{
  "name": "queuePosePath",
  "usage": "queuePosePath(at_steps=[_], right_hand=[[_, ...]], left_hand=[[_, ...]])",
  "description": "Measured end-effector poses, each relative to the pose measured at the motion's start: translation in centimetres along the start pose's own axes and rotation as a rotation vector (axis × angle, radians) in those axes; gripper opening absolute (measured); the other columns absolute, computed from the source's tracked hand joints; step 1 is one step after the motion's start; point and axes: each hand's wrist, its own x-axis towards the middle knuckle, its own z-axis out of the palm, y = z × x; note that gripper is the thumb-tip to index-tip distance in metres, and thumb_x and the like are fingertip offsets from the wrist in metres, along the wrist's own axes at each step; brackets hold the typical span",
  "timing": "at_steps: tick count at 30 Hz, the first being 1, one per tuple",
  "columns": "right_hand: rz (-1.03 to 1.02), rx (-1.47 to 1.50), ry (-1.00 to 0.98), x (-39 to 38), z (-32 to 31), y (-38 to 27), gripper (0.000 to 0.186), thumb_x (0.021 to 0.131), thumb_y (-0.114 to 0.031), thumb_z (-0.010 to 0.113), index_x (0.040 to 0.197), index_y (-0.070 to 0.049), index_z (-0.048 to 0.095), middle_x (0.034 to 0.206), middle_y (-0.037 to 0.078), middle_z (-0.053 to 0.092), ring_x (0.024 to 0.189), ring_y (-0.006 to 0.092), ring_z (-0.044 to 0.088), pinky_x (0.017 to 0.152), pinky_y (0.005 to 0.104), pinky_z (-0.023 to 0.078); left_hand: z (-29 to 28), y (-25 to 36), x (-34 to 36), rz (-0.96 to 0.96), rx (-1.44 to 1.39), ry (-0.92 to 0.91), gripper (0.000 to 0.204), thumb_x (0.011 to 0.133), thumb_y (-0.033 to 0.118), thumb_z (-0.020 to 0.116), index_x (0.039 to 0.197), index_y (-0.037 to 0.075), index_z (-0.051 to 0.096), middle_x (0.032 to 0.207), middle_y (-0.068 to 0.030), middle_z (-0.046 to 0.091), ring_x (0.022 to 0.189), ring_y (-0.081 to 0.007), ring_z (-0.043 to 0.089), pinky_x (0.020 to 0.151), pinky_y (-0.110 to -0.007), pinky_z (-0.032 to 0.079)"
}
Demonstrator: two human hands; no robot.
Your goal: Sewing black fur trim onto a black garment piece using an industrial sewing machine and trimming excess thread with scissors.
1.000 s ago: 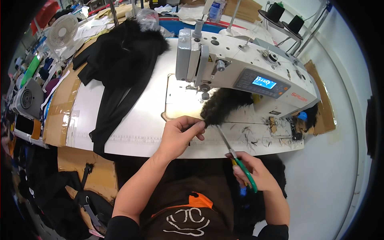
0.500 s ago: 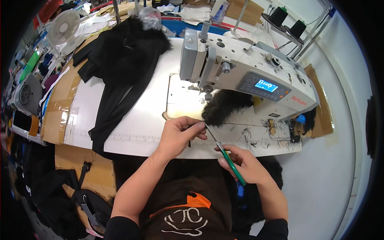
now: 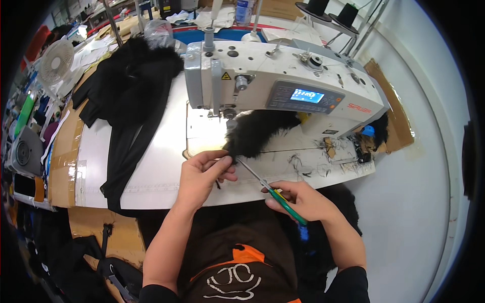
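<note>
A black furry piece (image 3: 257,132) lies on the sewing machine bed, partly under the machine arm. At its near left end, my left hand (image 3: 204,174) is closed, thumb and finger pinching its dark edge. My right hand (image 3: 303,202) grips a green-handled tool (image 3: 287,206) with some yellow on the handle and a slim metal shaft; its exact kind cannot be made out. The tool's tip points up and left, meeting the fur's edge beside my left fingertips. Just behind my left hand stands the sewing machine (image 3: 283,81), its needle area lit.
A black garment with fur trim (image 3: 129,86) drapes over the table's left side. Loose black threads (image 3: 298,164) lie at the right. A fan (image 3: 55,61) and cluttered goods stand far left. Cardboard (image 3: 389,108) leans behind the machine, beside thread cones (image 3: 345,15).
The whole view has shifted, with the machine and table now further left. The tool lies more slanted, its tip still at the fur's edge; both hands keep their grips.
</note>
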Motion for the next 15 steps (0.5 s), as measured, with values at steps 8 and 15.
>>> queuePosePath(at_steps=[8,15], right_hand=[[0.011,-0.416,0.444,-4.2,-4.4,3.6,0.047,0.093,-0.026,0.081,0.128,0.0,0.065,0.079,0.009,0.07,0.07,0.015,0.065,0.068,0.0308,0.051],[0.047,-0.813,0.76,-1.9,-5.5,3.6,0.052,0.086,-0.032,0.075,0.129,-0.004,0.067,0.099,0.025,0.074,0.094,0.0445,0.072,0.084,0.0487,0.057]], left_hand=[[-1.8,-3.4,-7.3,0.327,0.327,0.157,0.021,0.097,-0.003,0.071,0.117,-0.007,0.068,0.091,-0.0141,0.077,0.075,-0.0154,0.075,0.068,-0.027,0.06],[-6.3,-10.6,-10.5,0.683,1.025,-0.016,0.02,0.087,0.006,0.08,0.106,0.001,0.075,0.086,-0.0162,0.075,0.073,-0.0329,0.073,0.069,-0.037,0.058]])
